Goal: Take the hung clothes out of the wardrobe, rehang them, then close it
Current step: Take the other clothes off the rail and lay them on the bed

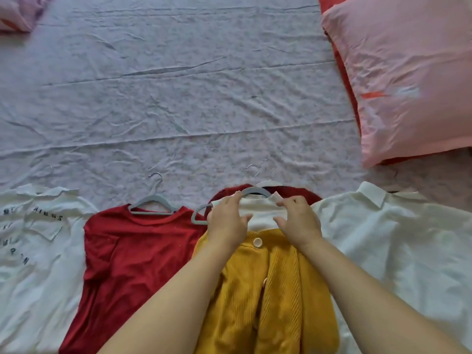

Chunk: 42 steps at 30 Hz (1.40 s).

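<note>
Mustard-yellow corduroy buttoned top (275, 290), near centre of lilac bedsheet (178, 98), between red jersey tee (140, 251) and white collared shirt (396, 238); left hand (227, 223) grips its grey velvet hanger (255, 192), right hand (300, 221) pinches the white collar; likely hazard: the protruding hanger arm snags and stretches the neckline.

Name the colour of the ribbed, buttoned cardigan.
The ribbed cardigan is mustard yellow, seen clearly in the head view.

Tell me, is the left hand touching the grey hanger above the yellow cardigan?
Touching. The head view shows the left hand pinching the grey hanger with its fingertips, with no gap between them.
</note>
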Motion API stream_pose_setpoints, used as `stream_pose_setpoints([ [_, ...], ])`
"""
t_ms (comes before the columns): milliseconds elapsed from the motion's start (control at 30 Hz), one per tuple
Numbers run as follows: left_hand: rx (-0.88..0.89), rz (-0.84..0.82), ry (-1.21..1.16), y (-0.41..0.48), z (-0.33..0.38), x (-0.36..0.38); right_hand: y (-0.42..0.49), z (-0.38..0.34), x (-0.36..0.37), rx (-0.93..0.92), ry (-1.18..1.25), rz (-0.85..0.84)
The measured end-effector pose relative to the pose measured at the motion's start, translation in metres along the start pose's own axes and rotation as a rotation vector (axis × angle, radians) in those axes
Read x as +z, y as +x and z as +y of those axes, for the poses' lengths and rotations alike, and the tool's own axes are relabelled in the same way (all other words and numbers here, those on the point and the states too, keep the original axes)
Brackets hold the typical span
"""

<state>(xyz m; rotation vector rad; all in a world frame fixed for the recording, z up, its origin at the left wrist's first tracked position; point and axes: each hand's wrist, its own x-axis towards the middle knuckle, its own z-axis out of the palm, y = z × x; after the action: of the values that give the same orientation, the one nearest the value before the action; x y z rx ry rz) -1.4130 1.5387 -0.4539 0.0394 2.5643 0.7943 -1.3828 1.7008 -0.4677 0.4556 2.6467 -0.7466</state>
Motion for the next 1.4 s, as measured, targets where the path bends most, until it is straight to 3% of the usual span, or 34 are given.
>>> stream_pose_setpoints([
  [367,-0.07,0.115,0.109,-0.032,-0.033,-0.038,-0.031,-0.047,0.011,-0.129,0.06,-0.047],
  [700,-0.09,0.314,0.156,-0.104,-0.069,-0.115,-0.073,-0.136,0.002,-0.414,0.033,-0.018],
  [1067,-0.246,0.456,0.158,-0.213,-0.196,-0.182,-0.166,-0.248,0.074,-0.64,-0.065,-0.081],
  [1400,-0.285,0.451,0.141,-0.332,-0.365,-0.264,-0.27,-0.367,0.179,-0.619,-0.083,-0.071],
])
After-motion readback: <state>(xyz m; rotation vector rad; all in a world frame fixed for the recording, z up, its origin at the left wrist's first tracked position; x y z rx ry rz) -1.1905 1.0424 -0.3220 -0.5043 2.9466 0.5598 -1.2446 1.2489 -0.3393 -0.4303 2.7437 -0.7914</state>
